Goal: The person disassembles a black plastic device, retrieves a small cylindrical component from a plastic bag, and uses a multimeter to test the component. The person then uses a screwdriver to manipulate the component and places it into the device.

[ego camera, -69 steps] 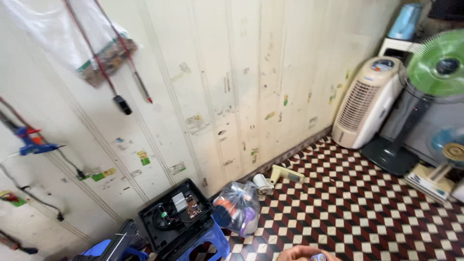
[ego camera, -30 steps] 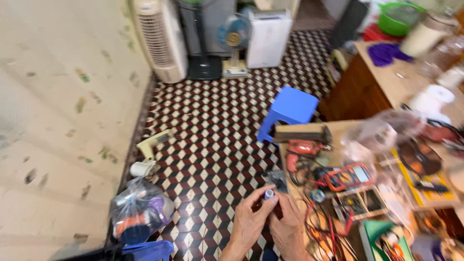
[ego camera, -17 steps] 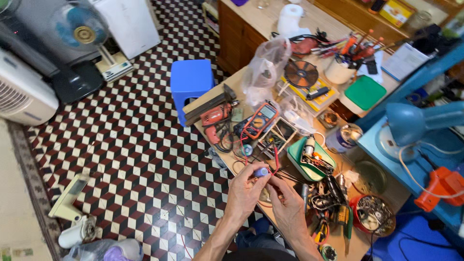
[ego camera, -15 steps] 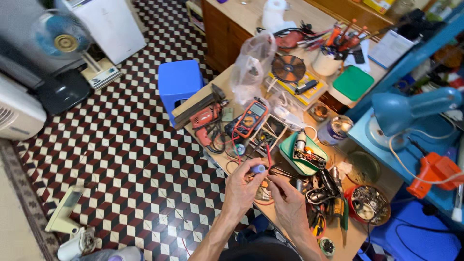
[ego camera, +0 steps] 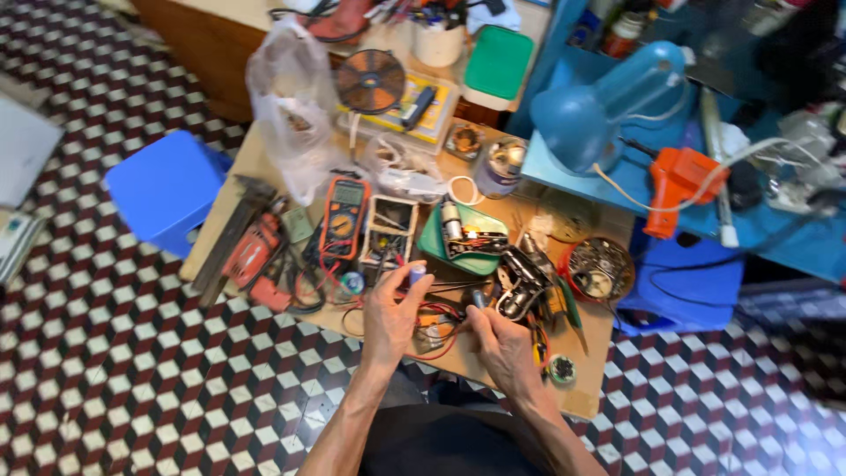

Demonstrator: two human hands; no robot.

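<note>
I see my left hand pinching a small blurred cylinder; my right hand grips something dark, hidden by fingers.

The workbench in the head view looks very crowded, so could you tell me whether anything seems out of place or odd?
Nothing looks spilled or broken. The wooden table is just densely cluttered: a multimeter and red drill lie among loose wires. The left hand pinches a small cylindrical part.

Home repair workshop: tool-strewn workbench.
</note>
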